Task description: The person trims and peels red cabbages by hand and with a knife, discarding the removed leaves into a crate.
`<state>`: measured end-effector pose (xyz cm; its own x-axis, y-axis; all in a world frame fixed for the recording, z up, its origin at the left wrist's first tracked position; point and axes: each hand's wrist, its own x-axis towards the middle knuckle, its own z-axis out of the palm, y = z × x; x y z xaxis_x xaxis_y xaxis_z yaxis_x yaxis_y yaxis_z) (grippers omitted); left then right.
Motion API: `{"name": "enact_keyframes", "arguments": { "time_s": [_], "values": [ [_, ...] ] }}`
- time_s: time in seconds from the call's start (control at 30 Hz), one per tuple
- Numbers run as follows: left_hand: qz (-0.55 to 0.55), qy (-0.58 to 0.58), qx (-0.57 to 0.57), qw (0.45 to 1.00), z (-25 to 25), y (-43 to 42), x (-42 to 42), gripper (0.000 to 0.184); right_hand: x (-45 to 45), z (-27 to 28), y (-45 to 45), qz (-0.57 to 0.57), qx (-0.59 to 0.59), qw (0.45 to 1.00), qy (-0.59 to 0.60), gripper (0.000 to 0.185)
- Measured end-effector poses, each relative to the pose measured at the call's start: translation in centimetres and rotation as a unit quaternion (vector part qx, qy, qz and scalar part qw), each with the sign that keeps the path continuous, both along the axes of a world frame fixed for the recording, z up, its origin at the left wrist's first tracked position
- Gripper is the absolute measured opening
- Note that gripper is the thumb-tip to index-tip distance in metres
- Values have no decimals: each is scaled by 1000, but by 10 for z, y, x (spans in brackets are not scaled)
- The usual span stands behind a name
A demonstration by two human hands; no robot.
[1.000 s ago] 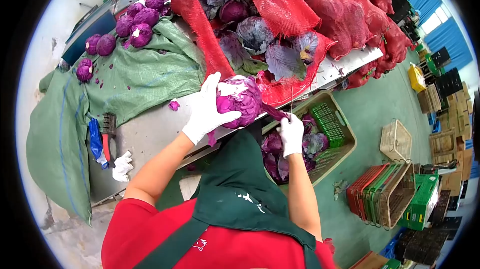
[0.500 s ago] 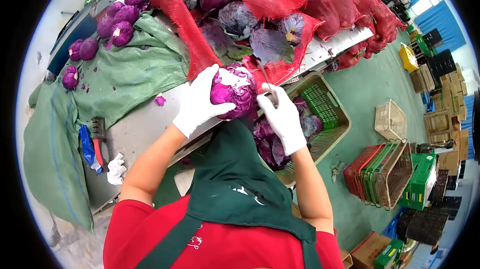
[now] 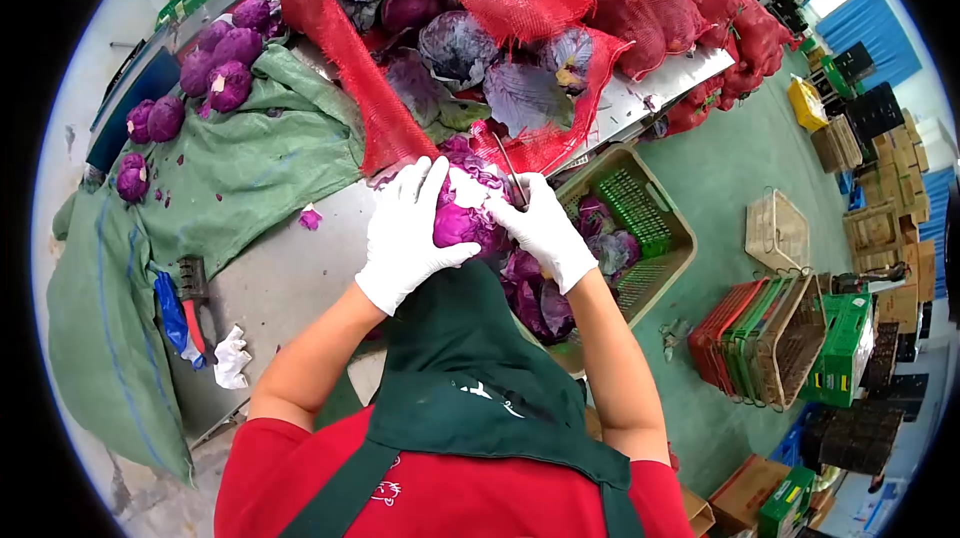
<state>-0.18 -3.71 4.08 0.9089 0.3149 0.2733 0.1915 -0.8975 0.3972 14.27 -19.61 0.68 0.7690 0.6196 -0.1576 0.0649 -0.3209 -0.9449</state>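
The red cabbage (image 3: 462,225) is between the two hands at the near edge of the counter (image 3: 265,278), just beyond the apron (image 3: 450,338); whether it rests there is hidden. The left hand (image 3: 408,233), gloved, cups its left side, fingers over the top and thumb along the near side. The right hand (image 3: 540,233), gloved too, grips a thin knife (image 3: 510,168), thumb reaching toward the cabbage's right side; I cannot tell whether the blade touches it. The cabbage looks dense, so probably fairly heavy and firm, its smooth leaves a little slippery and apt to tear. A broad palm hold around the side, clear of the blade, should suit it best
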Motion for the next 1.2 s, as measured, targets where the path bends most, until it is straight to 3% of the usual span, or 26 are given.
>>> {"name": "enact_keyframes", "arguments": {
  "time_s": [0.03,0.13,0.3,0.33,0.47,0.5,0.53,0.67,0.7,0.9,1.07,1.13,1.2],
  "values": [
    [-8,-1,11,1000,0,-1,0,112,-4,25,-2,21,14,998,52,59],
    [-23,2,26,999,2,0,-1,112,-5,31,-7,22,6,996,87,56],
    [-54,-2,26,998,1,5,2,112,-13,23,-23,-23,16,998,59,42],
    [-52,-5,29,998,1,8,1,112,-10,0,-29,-25,51,992,-112,36],
    [-93,-25,-70,993,0,30,-3,111,-6,-42,-63,-97,-42,990,-89,28],
    [-86,-8,-87,992,0,34,-4,110,-8,-42,-67,-91,-24,987,-129,31],
    [-80,14,-106,991,3,37,-4,109,-1,-55,-63,-54,20,959,-279,35],
    [-99,3,-76,992,3,32,-2,107,-20,39,-22,-14,-27,999,-32,39],
    [-103,4,-75,992,4,31,-1,107,-13,21,-13,-9,18,974,-224,41],
    [-137,-17,-24,990,3,27,-1,107,-3,40,4,69,-127,953,-266,38],
    [-116,-27,-37,992,-2,30,12,105,21,22,22,25,-61,959,-274,34],
    [-115,-27,-64,991,-2,32,13,104,27,20,27,22,-133,951,-278,32],
    [-124,-39,-67,989,-1,28,9,105,31,14,26,11,-121,953,-279,31]
  ]
}}
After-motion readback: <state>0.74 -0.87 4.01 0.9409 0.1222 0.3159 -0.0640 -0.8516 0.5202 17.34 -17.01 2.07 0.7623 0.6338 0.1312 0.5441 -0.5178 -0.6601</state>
